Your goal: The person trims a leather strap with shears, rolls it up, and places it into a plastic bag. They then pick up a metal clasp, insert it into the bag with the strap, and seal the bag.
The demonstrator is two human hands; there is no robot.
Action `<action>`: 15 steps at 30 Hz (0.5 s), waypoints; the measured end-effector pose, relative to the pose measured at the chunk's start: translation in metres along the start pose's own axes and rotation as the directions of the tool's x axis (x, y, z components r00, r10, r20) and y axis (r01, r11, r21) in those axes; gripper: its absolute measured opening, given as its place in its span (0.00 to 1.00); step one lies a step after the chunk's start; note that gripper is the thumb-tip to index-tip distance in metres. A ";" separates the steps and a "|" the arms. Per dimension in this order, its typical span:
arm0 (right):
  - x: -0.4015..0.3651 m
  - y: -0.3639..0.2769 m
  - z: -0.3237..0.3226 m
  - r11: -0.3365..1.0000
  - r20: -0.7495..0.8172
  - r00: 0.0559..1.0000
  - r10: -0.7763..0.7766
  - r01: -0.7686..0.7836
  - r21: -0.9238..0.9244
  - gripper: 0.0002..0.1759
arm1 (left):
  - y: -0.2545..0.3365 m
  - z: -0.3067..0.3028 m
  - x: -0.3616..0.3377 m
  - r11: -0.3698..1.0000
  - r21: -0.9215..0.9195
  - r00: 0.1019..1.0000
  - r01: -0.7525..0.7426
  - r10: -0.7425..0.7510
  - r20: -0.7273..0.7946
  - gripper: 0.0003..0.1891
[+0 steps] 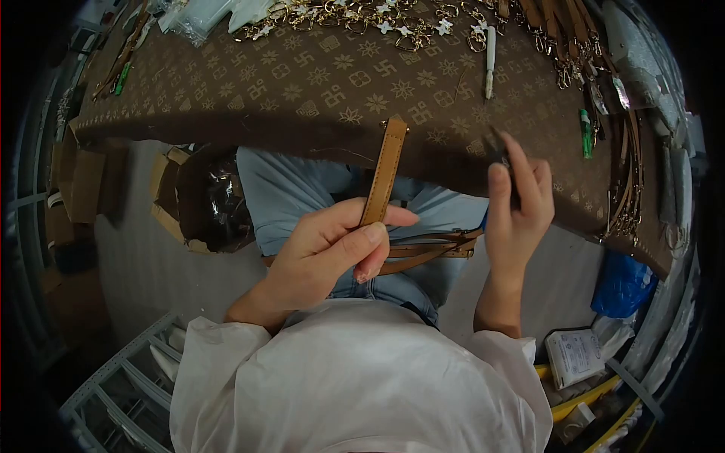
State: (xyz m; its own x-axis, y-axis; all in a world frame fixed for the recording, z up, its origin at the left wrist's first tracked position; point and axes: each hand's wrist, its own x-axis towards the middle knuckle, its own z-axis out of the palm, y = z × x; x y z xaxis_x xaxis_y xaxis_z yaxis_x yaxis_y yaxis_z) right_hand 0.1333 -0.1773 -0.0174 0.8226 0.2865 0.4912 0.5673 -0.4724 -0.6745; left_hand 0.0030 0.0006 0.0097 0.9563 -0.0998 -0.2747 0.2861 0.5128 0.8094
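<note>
Between the thumb and fingers of my left hand (332, 245) a tan leather strap (386, 170) is pinched. It stands up from my grip, with stitching along its edges and small metal studs at its far end, near the table edge. To the right my right hand (519, 208) is raised, thumb and index finger around a dark, slim, pointed tool (496, 143). Blur and the fingers hide which kind of tool it is. More tan leather straps (415, 253) lie across my lap, below and beside my left hand.
A brown patterned cloth covers the table (302, 83). Gold clasps with white charms (400, 23), a white-handled tool (490, 60) and bundled straps (563, 30) lie on it. An open cardboard box (170, 189) stands left of my legs; a blue bag (624, 283) sits at right.
</note>
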 end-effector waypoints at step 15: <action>0.080 0.119 -0.058 0.837 -0.271 0.961 -0.062 -0.098 -0.539 0.07 | -0.025 -0.035 0.026 0.982 -0.167 0.995 -0.094 0.100 0.030 0.23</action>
State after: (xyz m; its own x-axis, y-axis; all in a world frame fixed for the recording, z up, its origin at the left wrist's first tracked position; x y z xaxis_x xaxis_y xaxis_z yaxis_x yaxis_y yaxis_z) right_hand 0.2641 -0.2594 -0.0268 0.7448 0.0785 0.6627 0.3730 -0.8724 -0.3159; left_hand 0.0185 0.0153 -0.0363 0.9815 -0.0732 -0.1770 0.1812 0.6547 0.7338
